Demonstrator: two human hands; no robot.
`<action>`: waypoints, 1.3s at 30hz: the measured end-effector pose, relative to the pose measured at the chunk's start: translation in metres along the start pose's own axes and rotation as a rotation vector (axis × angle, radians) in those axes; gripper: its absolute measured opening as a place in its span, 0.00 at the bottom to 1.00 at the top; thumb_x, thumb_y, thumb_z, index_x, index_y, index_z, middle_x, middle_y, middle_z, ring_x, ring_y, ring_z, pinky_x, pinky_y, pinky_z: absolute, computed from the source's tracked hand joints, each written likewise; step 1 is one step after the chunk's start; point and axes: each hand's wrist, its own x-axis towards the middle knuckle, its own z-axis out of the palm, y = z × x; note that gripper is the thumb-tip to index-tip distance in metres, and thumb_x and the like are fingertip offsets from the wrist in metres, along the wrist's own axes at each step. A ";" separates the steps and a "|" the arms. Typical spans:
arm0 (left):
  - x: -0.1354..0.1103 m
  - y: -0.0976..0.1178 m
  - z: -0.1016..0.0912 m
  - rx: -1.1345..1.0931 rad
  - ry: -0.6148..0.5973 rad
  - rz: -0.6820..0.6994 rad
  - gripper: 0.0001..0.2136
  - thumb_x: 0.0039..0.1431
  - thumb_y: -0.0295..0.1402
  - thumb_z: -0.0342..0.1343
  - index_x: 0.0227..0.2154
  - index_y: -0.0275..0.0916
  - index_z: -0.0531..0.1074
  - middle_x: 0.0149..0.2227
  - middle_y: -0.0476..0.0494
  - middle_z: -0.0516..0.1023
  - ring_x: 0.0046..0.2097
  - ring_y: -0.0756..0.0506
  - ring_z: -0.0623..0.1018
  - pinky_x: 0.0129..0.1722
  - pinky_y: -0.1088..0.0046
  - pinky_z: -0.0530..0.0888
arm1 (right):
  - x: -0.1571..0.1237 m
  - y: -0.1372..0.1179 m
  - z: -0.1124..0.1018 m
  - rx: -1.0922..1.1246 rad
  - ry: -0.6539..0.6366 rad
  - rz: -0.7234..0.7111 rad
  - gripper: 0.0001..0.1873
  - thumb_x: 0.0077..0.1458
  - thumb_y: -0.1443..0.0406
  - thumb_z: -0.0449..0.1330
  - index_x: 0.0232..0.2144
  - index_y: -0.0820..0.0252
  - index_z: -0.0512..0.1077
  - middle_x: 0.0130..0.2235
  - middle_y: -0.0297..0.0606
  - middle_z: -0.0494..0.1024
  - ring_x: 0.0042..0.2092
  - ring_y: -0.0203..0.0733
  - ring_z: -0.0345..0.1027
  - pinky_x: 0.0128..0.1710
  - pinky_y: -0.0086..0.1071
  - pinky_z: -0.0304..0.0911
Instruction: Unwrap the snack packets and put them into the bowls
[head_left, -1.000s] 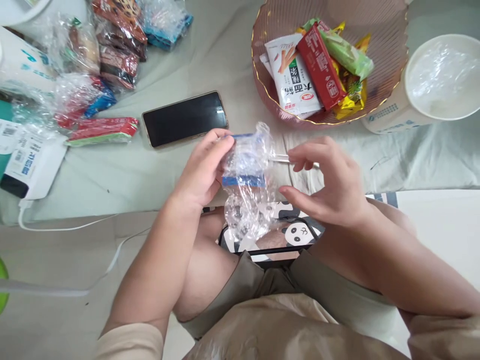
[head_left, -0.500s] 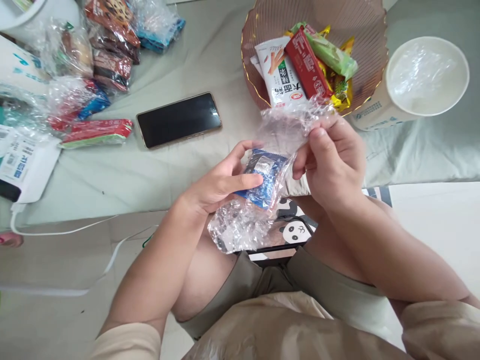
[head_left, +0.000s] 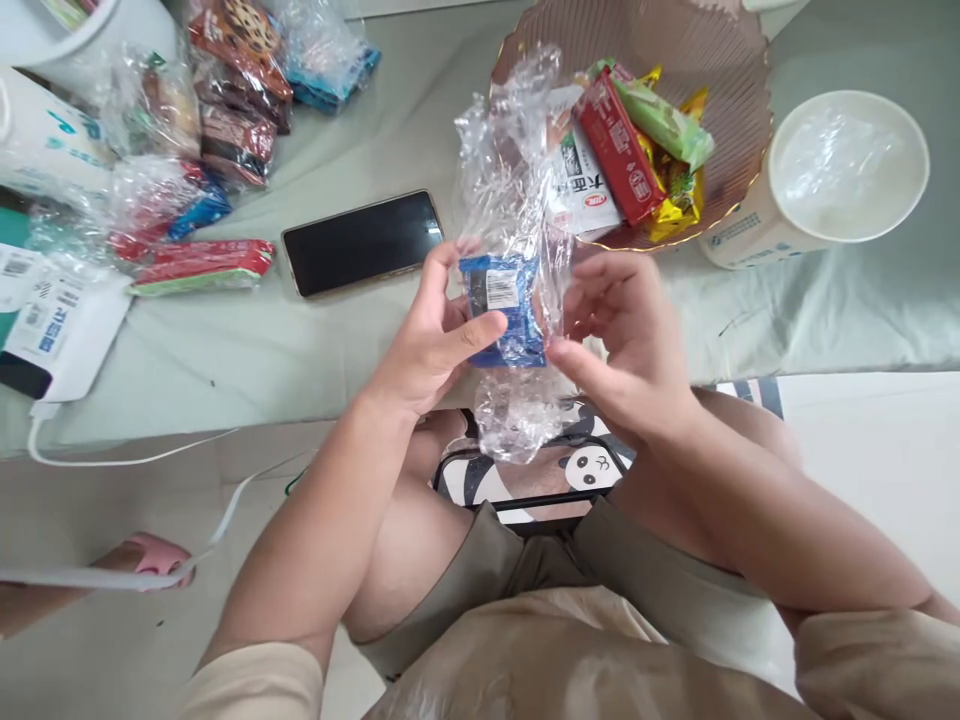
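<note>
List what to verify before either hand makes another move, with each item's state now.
1. Left hand holds the blue packet: ok, thumb across its front.
2. Right hand grips the clear wrap: cannot tell; its thumb tip is by the packet's edge.
3. Packet free of wrap: not ok, film extends above and below it.
4. Wrap clear of the pink bowl: cannot tell; they overlap in view.
5. Phone flat on the cloth: ok.

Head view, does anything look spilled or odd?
Nothing looks spilled. Only the clear plastic film stands out: crumpled and loose, it juts well past the blue barcoded packet in the left hand, above and below.
</note>
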 end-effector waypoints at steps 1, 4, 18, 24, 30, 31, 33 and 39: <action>0.000 0.001 0.001 0.005 0.013 -0.010 0.38 0.49 0.49 0.76 0.60 0.55 0.62 0.43 0.48 0.81 0.48 0.37 0.85 0.41 0.65 0.81 | -0.001 -0.003 0.002 -0.022 -0.029 0.005 0.16 0.60 0.53 0.69 0.44 0.51 0.70 0.35 0.31 0.75 0.33 0.34 0.70 0.32 0.31 0.70; -0.004 0.008 0.005 0.054 0.095 -0.042 0.36 0.49 0.48 0.76 0.58 0.54 0.65 0.42 0.48 0.80 0.45 0.39 0.85 0.38 0.68 0.80 | 0.000 -0.007 0.005 -0.050 0.010 0.016 0.09 0.65 0.58 0.65 0.35 0.54 0.70 0.31 0.30 0.73 0.31 0.32 0.67 0.31 0.30 0.68; -0.006 0.011 0.017 0.106 0.204 -0.023 0.44 0.47 0.46 0.78 0.62 0.55 0.58 0.43 0.46 0.79 0.48 0.37 0.84 0.42 0.66 0.78 | -0.005 -0.002 0.010 0.037 0.056 -0.010 0.14 0.64 0.56 0.65 0.47 0.50 0.68 0.37 0.34 0.76 0.35 0.38 0.74 0.38 0.36 0.75; -0.003 0.008 0.019 0.103 0.207 0.074 0.26 0.52 0.47 0.75 0.42 0.47 0.63 0.39 0.50 0.72 0.43 0.46 0.79 0.41 0.70 0.73 | -0.001 -0.013 0.023 0.087 -0.144 -0.170 0.10 0.68 0.60 0.58 0.51 0.48 0.67 0.45 0.37 0.82 0.53 0.44 0.79 0.63 0.48 0.71; -0.004 0.015 0.015 -0.049 0.036 0.023 0.24 0.57 0.62 0.61 0.31 0.45 0.67 0.33 0.47 0.69 0.43 0.41 0.74 0.41 0.64 0.72 | 0.011 -0.016 0.024 0.080 -0.374 -0.239 0.25 0.70 0.53 0.52 0.66 0.48 0.58 0.60 0.43 0.80 0.67 0.49 0.71 0.70 0.55 0.61; -0.005 0.015 0.014 -0.011 0.002 0.024 0.24 0.55 0.61 0.64 0.33 0.45 0.68 0.34 0.48 0.69 0.43 0.42 0.75 0.42 0.65 0.72 | 0.012 -0.015 0.022 0.081 -0.388 -0.250 0.27 0.71 0.52 0.50 0.67 0.47 0.56 0.61 0.43 0.79 0.68 0.49 0.70 0.71 0.55 0.60; -0.006 0.014 0.014 0.106 -0.006 0.057 0.23 0.53 0.56 0.70 0.35 0.44 0.69 0.34 0.49 0.70 0.40 0.44 0.74 0.42 0.67 0.71 | 0.011 -0.014 0.017 0.076 -0.390 -0.224 0.29 0.72 0.49 0.49 0.69 0.48 0.55 0.61 0.43 0.79 0.68 0.49 0.69 0.72 0.52 0.59; -0.006 0.014 0.018 0.122 0.076 -0.017 0.21 0.59 0.47 0.68 0.27 0.41 0.64 0.27 0.51 0.65 0.29 0.50 0.68 0.29 0.71 0.67 | 0.000 -0.016 0.009 -0.097 -0.013 -0.236 0.18 0.70 0.55 0.52 0.58 0.52 0.67 0.54 0.45 0.77 0.59 0.51 0.71 0.66 0.53 0.65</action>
